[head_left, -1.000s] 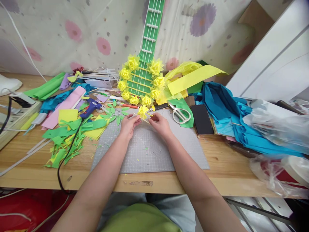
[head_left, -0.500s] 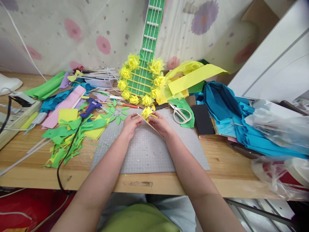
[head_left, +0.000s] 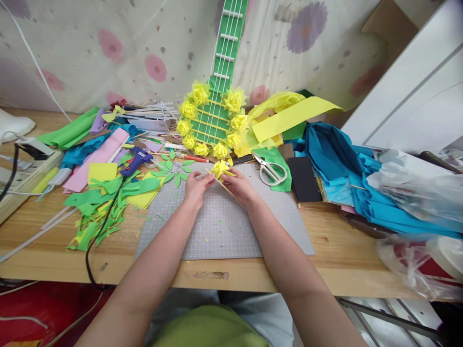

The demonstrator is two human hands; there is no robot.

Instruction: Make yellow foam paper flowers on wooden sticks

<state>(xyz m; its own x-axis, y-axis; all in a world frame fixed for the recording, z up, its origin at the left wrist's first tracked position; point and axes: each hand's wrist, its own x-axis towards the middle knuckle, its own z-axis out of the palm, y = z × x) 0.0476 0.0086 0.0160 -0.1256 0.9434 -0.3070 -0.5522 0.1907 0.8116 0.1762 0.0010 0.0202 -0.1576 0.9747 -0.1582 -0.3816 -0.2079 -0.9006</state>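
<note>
Over the grey cutting mat (head_left: 217,236), a yellow paper flower (head_left: 219,168) is held up between both my hands. My left hand (head_left: 196,189) is closed, with thumb and fingertips pinched at the flower's left edge. My right hand (head_left: 239,186) grips the flower from the other side. A thin wooden stick (head_left: 228,191) slants from the left fingertips down under the right palm. The fingers partly cover the flower's base. Just behind stands a green paper guitar (head_left: 209,126), its body edged with several yellow paper flowers.
Left of the mat lie a blue glue gun (head_left: 134,161), its black cord, green paper scraps (head_left: 90,212) and green paper leaves (head_left: 177,180). Scissors (head_left: 269,172), a black phone (head_left: 305,179) and blue crepe paper (head_left: 333,154) are on the right. Yellow paper (head_left: 289,120) lies behind.
Both hands stay in nearly the same place around the flower. Only slight finger movement shows, and the flower has tilted a little.
</note>
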